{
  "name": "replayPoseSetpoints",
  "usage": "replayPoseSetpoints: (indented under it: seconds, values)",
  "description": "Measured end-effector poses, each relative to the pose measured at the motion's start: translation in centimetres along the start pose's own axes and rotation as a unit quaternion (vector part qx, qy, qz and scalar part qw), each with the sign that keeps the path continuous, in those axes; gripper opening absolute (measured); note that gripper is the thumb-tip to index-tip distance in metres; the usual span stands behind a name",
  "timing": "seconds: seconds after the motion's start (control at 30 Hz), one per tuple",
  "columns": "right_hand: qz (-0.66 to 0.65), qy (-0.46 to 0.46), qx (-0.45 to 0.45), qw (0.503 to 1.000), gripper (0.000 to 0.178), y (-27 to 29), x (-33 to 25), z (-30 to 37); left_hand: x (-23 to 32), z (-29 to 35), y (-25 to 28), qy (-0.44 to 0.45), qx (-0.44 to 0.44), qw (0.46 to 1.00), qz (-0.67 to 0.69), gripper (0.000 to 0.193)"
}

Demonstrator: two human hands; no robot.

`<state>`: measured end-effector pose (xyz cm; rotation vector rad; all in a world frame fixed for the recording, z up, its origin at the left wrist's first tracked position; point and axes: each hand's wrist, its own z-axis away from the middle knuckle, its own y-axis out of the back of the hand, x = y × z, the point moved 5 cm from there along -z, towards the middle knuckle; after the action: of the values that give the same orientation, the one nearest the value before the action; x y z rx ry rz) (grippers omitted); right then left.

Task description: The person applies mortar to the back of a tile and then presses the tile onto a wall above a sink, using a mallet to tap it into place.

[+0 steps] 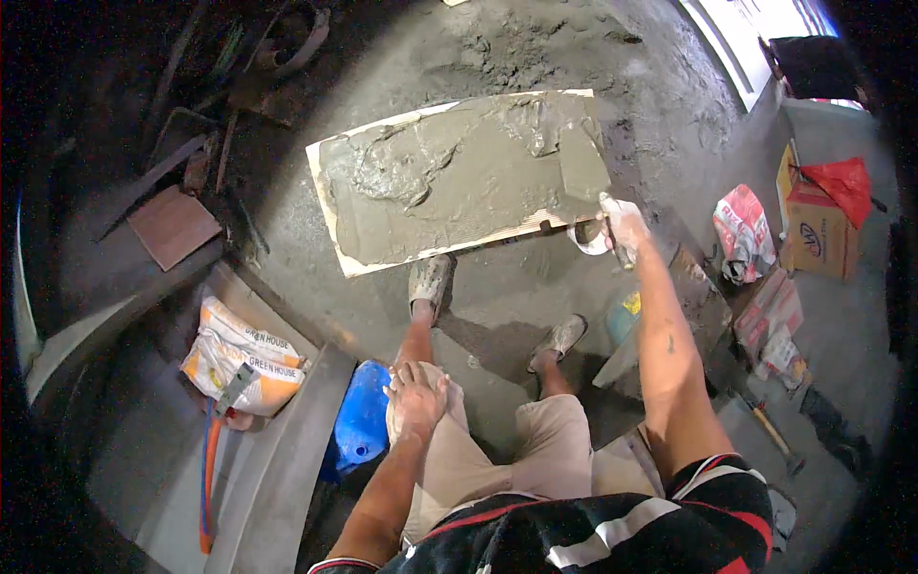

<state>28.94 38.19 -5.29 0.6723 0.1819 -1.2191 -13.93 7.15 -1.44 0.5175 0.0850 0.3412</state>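
A pale tile (363,263) lies flat on the floor ahead of my feet, its top spread with wet grey mortar (449,177). My right hand (622,225) reaches to the tile's right corner and grips the handle of a trowel (581,163), whose flat blade rests on the mortar at the right end. My left hand (416,397) rests palm down on my left knee, fingers apart, holding nothing. My shoes (430,282) stand just below the tile's near edge.
A heap of wet mortar (535,48) covers the floor beyond the tile. A white and orange sack (239,359) and a blue container (363,416) sit at the left. A brown tile (174,225), cardboard box (818,234), bags and a hammer (770,435) lie around.
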Motion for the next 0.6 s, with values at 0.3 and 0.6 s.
replayPoseSetpoints:
  seconds: [0.3, 0.6]
  values:
    - [-0.129, -0.033, -0.097, 0.986, 0.047, -12.4, -2.0, 2.0, -0.6, -0.2, -0.8, -0.002, -0.01, 1.0, 0.007, 0.089]
    - [-0.242, -0.113, -0.196, 0.943, 0.048, -31.7, -1.7, 12.2, -1.6, -0.5, -1.8, 0.0, 0.002, 1.0, 0.029, 0.094]
